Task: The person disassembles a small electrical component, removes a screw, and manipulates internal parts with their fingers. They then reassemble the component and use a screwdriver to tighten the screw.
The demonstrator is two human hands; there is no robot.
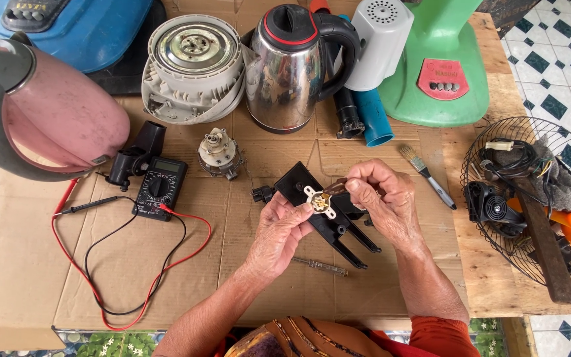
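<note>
Fingers (299, 213) of my left hand (279, 231) pinch the black plastic switch bracket (328, 218) from below, while my right hand (381, 198) closes thumb and forefinger on the small white-and-brass contact piece (320, 200) seated on its top, both held just above the cardboard-covered desk (259, 291). It looks light and stiff, but the thin prongs and small contact seem fragile, so the solid body is the safest hold. Its long axis runs diagonally, prongs pointing down-right, toward me.
</note>
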